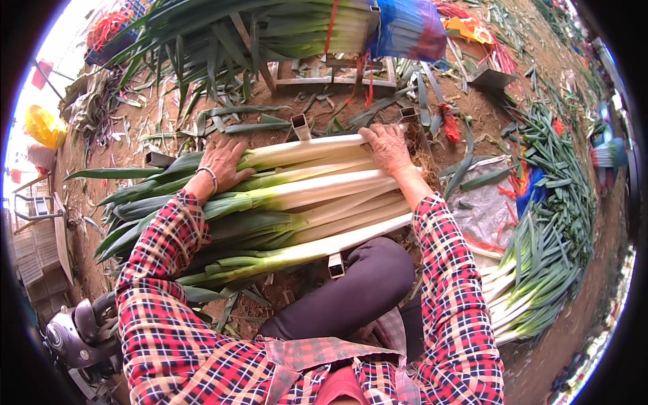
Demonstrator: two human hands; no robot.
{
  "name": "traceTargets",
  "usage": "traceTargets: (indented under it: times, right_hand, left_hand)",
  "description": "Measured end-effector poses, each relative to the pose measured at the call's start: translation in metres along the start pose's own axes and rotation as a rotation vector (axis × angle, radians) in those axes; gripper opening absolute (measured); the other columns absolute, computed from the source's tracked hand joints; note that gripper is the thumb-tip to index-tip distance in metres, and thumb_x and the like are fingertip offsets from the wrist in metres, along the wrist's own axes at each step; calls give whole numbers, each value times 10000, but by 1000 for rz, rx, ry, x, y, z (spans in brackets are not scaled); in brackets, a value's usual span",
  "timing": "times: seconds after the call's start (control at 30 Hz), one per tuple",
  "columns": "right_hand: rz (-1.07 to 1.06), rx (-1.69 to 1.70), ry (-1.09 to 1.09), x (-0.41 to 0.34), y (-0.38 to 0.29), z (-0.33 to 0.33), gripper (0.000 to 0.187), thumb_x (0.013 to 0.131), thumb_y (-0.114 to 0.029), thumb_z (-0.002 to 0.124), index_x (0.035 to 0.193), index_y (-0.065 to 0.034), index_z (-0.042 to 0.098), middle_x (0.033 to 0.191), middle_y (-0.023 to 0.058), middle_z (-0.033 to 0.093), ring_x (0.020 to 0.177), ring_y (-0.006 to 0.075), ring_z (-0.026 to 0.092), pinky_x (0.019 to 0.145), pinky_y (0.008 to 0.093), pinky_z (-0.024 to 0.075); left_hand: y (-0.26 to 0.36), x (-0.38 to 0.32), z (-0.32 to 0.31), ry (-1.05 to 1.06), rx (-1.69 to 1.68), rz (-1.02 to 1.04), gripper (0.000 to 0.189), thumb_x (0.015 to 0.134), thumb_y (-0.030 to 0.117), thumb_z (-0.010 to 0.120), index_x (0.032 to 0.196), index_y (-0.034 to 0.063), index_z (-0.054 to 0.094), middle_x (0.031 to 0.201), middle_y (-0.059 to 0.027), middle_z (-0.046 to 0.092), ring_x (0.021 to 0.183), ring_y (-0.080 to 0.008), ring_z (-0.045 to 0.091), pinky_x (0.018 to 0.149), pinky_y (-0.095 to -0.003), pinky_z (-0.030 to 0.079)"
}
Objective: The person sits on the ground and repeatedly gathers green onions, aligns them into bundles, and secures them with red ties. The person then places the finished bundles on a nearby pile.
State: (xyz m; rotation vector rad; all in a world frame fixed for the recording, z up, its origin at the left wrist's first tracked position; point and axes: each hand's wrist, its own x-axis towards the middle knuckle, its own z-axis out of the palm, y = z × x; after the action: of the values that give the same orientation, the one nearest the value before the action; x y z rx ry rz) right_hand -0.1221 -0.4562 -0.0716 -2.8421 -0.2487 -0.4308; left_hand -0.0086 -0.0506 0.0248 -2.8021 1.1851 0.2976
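Observation:
Several long leeks (324, 185) lie side by side across a metal frame (336, 265), white shanks to the right and green leaves to the left. My left hand (225, 164), with a bracelet at the wrist, rests spread on the far leeks where white turns to green. At their root end, my right hand (386, 147) lies over the farthest white shank, its fingertips at the far edge. Whether either hand grips a leek cannot be told. Brown roots (425, 164) show just right of my right hand.
Beyond stands another frame (334, 80) bearing a leek bundle (314, 25) with red tape and blue wrapping (400, 28). A large leek pile (547, 243) lies right, beside a pale plastic sheet (478, 207). A metal machine part (76, 334) is at lower left. Leaf scraps litter the soil.

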Motion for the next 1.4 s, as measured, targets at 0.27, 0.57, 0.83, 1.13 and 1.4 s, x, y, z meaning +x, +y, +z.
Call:
traceTargets:
  times: [0.27,0.57,0.83,1.13,1.4]
  right_hand:
    - [-18,13,32,-11,3,-6,391,817,-151,702,1199,-203,635,1147,62,631,1103,278,583,988,452,381]
    - [20,49,-207,-7,14,-12,453,809,-102,664,1248,-201,610,1214,51,597,1179,282,531,1044,448,363]
    - [-36,63,-42,-50,-33,-54,509,823,-291,748,1289,-146,601,1212,117,599,1208,318,529,1028,489,391]
    - [128,85,189,-90,-43,-57,492,725,-77,792,1170,-155,594,1095,75,597,1104,289,564,997,430,363]
    - [116,-41,307,-15,-28,-44,563,754,-47,735,1281,-155,572,1215,94,598,1205,314,540,1088,510,343]
  left_hand:
    - [18,10,-4,25,-51,84,401,884,384,653,1175,115,589,1145,-80,641,1078,-293,563,891,-425,408]
    - [22,12,18,-65,-83,19,422,906,445,604,1164,113,566,1087,-119,615,1080,-317,559,933,-461,394]
    - [14,-14,-23,90,-219,-18,698,959,569,509,1480,112,424,1467,-167,476,1366,-376,425,1133,-529,289]
    - [58,-98,-60,-32,-91,-54,627,709,451,794,1187,87,614,1119,-137,589,1106,-326,558,965,-436,421]
    - [37,-58,-57,359,77,-66,647,630,474,861,1123,133,617,1043,-94,554,1031,-290,548,891,-426,428]
